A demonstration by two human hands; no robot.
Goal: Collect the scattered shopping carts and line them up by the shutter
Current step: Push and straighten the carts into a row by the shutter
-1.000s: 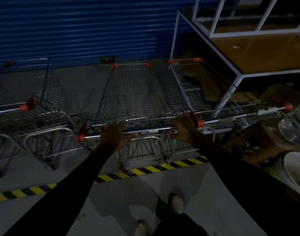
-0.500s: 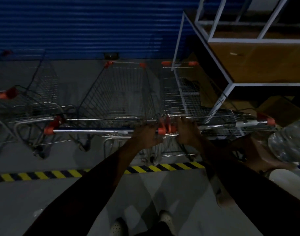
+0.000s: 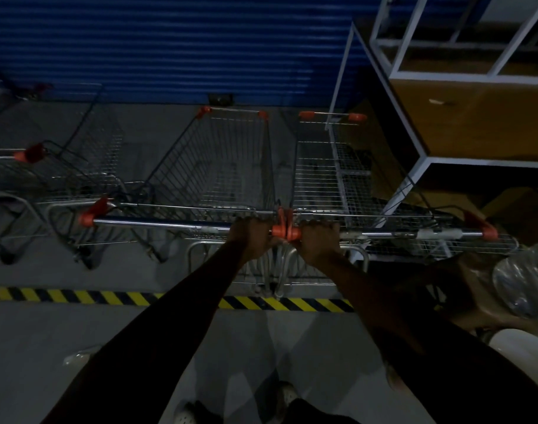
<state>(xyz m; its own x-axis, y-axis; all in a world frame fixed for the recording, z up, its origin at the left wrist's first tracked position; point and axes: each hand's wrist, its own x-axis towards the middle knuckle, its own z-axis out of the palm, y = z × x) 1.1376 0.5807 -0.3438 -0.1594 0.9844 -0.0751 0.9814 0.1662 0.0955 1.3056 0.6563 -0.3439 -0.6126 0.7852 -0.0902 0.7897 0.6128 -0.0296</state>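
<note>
Far to the left of the left hand [image 3: 252,237], a third shopping cart [image 3: 63,175] stood apart from the other two, its orange handle cap level with the middle basket and its nose toward the blue roller shutter [image 3: 170,47]. Whether it was square to the others could not be told in the dim light.

The left hand was curled shut around the right end of the middle cart's handle bar [image 3: 157,223], knuckles up, just beside the orange end cap. The middle cart [image 3: 219,166] ran straight away from that hand, its long axis pointing at the shutter, its front rim close to the shutter's foot.

Immediately right of it, the right hand [image 3: 318,240] was closed the same way over the left end of the right cart's handle bar [image 3: 414,233]. The two bars met end to end between the hands, orange caps touching. The right cart [image 3: 326,172] lay parallel to its neighbour, nose also toward the shutter, with its far side tucked under the white-framed table [image 3: 420,166] well right of the right hand.

These wire carts probably roll freely on casters while staying stiff and fairly heavy, and they likely swing when pushed from one end of the bar. The bar looks like the sound place to grip; mid-bar should steer truest. The chrome could be slick.
</note>
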